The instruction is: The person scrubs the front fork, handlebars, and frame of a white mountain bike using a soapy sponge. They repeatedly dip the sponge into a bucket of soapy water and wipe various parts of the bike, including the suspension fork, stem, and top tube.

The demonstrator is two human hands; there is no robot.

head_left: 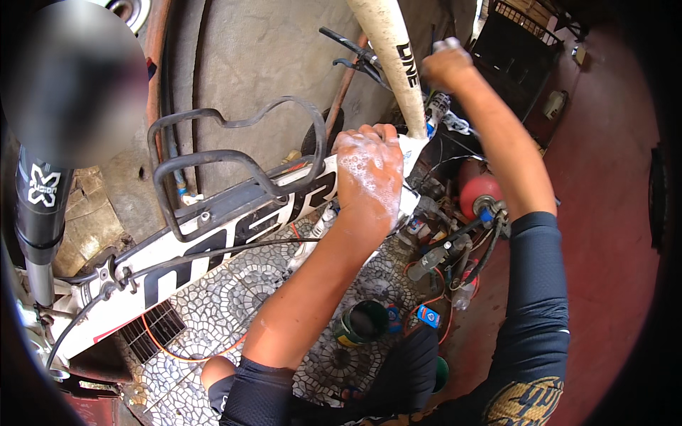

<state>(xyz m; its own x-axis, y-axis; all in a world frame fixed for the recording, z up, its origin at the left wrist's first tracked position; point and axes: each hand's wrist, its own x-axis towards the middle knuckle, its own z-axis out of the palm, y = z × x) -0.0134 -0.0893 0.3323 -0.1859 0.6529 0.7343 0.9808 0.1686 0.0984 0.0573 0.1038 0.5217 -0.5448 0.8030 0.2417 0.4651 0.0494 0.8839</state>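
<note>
A white bicycle frame with black lettering slants across the view from lower left to centre. My left hand, covered in soap suds, is closed over the frame near where a white tube meets it. Farther right and higher, my right hand is raised and closed, with foam on its knuckles. Whatever it may hold is hidden. A black bottle cage is mounted on the frame, left of my left hand. Behind the white tube shows a handlebar end with a brake lever.
Below my arms a dark green bucket stands on the mosaic stone floor, near a blue packet. A red tank and clear bottles are to the right. A drain grate and orange hose lie lower left.
</note>
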